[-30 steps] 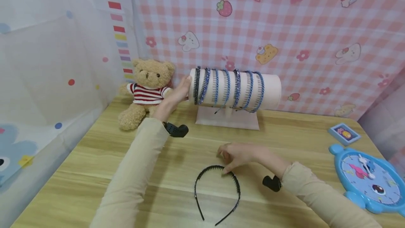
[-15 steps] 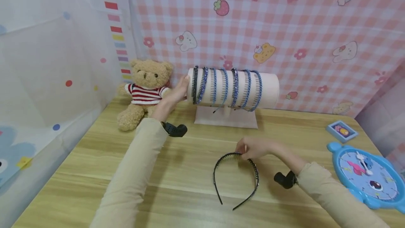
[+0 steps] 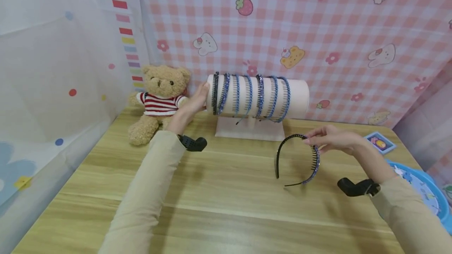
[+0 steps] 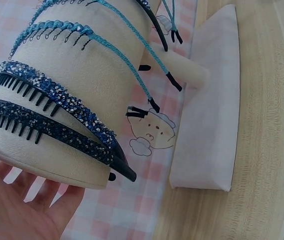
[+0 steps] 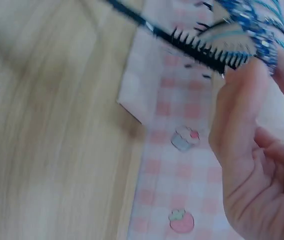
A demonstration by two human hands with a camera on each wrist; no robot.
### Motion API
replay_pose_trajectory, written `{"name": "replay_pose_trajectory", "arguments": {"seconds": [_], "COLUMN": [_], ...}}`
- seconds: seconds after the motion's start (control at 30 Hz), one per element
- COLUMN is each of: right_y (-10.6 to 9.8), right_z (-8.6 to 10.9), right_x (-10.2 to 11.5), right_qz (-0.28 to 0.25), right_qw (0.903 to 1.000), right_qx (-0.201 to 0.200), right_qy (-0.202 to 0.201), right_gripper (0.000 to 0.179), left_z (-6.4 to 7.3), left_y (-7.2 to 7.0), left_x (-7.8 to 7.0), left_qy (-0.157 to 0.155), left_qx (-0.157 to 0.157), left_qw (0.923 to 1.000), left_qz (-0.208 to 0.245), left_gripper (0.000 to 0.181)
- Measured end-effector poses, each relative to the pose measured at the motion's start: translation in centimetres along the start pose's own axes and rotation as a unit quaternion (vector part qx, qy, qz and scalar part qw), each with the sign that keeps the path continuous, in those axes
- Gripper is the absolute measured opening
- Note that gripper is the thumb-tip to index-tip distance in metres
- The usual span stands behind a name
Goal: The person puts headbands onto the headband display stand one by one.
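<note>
In the head view, my right hand (image 3: 333, 140) pinches a dark, toothed headband (image 3: 316, 167) with glittery blue trim by its top, above the table. Thumb and fingertips meet on the band in the right wrist view, where the headband (image 5: 201, 52) is partly blurred. At the left end of a cream headband stand (image 3: 298, 99), my left hand (image 3: 197, 99) holds the roll. From the left wrist view, the left hand (image 4: 32, 205) has its fingers against the roll's end, with only a sliver of thumb showing. Several blue and dark headbands (image 3: 260, 95) sit around the roll.
A teddy bear (image 3: 162, 97) in a striped sweater sits left of the stand on the wooden table (image 3: 197, 207). To the right lie a small blue framed picture (image 3: 380, 143) and a blue toy clock (image 3: 438, 203), partly behind my right sleeve. A checked cloth (image 3: 229, 26) hangs behind.
My right hand has taken hold of the loose headband, lifted it off the table and moved it right and toward the stand. My left hand stays at the roll's end.
</note>
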State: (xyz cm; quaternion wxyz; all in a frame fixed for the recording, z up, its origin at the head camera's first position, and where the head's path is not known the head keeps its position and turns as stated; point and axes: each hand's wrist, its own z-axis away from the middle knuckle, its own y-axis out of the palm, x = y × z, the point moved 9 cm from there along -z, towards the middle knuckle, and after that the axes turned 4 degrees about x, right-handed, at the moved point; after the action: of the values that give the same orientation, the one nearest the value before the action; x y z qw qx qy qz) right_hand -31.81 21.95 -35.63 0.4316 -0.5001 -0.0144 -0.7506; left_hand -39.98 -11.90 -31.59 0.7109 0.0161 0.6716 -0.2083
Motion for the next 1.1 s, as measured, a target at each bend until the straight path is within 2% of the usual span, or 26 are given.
{"name": "replay_pose_trajectory", "arguments": {"seconds": [0.17, 0.27, 0.33, 0.4, 0.47, 0.53, 0.63, 0.77, 0.87, 0.97, 1.1], "right_y": [-2.3, -3.4, -4.1, -4.5, -4.8, -5.1, -5.8, -6.7, -6.9, -7.0, -7.1], "right_z": [1.1, 1.4, 1.6, 1.7, 1.7, 1.7, 1.7, 1.6, 1.2, 1.0, 0.9], "right_x": [0.2, 0.9, 1.4, 2.0, 2.4, 3.0, 4.1, 6.2, 7.6, 8.4, 9.0], "right_qz": [-0.055, -0.105, -0.144, -0.193, -0.218, -0.226, -0.168, -0.074, -0.026, 0.02, 0.078], "right_qw": [0.9976, 0.9918, 0.9853, 0.9747, 0.9658, 0.9575, 0.9514, 0.931, 0.9156, 0.9036, 0.8899], "right_qx": [-0.042, -0.073, -0.092, -0.111, -0.139, -0.176, -0.253, -0.341, -0.374, -0.398, -0.42], "right_qy": [0.009, 0.0, -0.01, -0.019, -0.023, -0.032, -0.051, -0.107, -0.146, -0.158, -0.161], "right_gripper": [0.065, 0.056, 0.043, 0.028, 0.031, 0.048, 0.08, 0.077, 0.063, 0.056, 0.068], "left_z": [0.0, 0.0, 0.1, 0.1, 0.1, 0.1, 0.1, 0.0, 0.0, 0.1, 0.7], "left_y": [0.0, 0.0, 0.0, -0.1, -0.1, -0.2, -0.1, -0.1, -0.2, -0.2, 0.2], "left_x": [-0.1, -0.2, -0.1, -0.1, -0.1, -0.1, -0.1, -0.2, -0.2, -0.2, -0.7], "left_qy": [0.003, 0.003, 0.0, -0.002, -0.002, -0.001, 0.0, 0.002, 0.005, 0.001, -0.002], "left_qx": [-0.004, -0.004, -0.002, -0.003, -0.005, -0.006, -0.005, -0.007, -0.01, -0.007, 0.007], "left_qw": [1.0, 1.0, 1.0, 1.0, 1.0, 1.0, 1.0, 1.0, 0.9999, 1.0, 1.0], "left_qz": [0.003, 0.004, -0.004, -0.006, -0.004, -0.001, 0.0, 0.002, 0.006, 0.003, 0.003], "left_gripper": [0.059, 0.06, 0.06, 0.061, 0.06, 0.06, 0.061, 0.061, 0.061, 0.061, 0.06]}}
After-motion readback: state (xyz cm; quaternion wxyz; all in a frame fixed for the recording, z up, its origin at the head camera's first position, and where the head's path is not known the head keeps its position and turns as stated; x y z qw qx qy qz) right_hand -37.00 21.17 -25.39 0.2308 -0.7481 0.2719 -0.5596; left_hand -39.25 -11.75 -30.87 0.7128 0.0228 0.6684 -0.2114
